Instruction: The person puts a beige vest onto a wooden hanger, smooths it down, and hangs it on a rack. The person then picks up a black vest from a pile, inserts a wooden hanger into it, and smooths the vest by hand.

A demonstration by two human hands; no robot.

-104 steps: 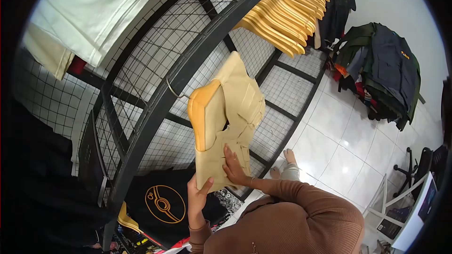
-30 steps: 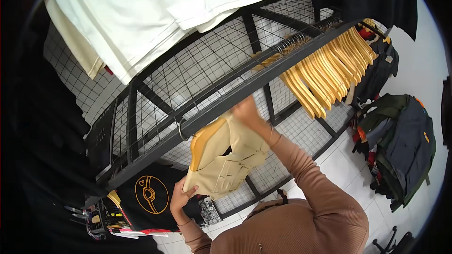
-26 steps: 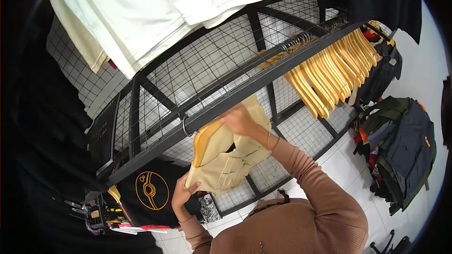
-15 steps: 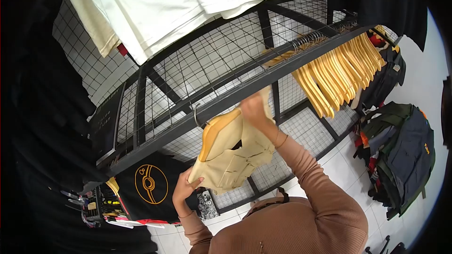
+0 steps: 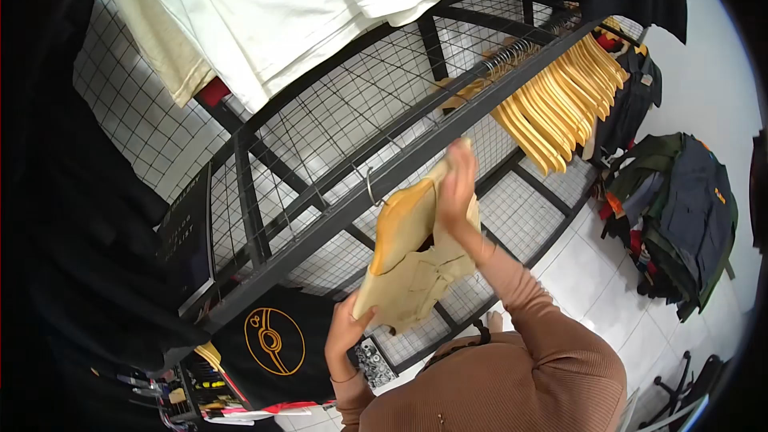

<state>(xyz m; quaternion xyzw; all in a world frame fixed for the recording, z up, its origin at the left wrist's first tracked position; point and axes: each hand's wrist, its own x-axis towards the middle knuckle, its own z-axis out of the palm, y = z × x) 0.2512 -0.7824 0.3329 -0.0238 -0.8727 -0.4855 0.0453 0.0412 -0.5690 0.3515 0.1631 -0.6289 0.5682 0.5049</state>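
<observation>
A beige garment (image 5: 414, 280) hangs on a light wooden hanger (image 5: 390, 228), whose metal hook lies by the black rack bar. My left hand (image 5: 346, 328) pinches the garment's lower left edge near the hanger's end. At the garment's upper right part is my right hand (image 5: 458, 192), blurred, its fingers closed together around the cloth by the hanger's other end.
A black rack (image 5: 344, 202) with wire mesh crosses the view. White shirts (image 5: 320, 8) hang above. Wooden hangers (image 5: 560, 104) line the right rail. Dark jackets (image 5: 684, 208) hang at right. A black shirt with an orange emblem (image 5: 274, 342) is at lower left.
The garment and hanger have shifted right with both my hands. My right hand has risen slightly along the garment's upper edge. The surrounding view has shifted a little.
</observation>
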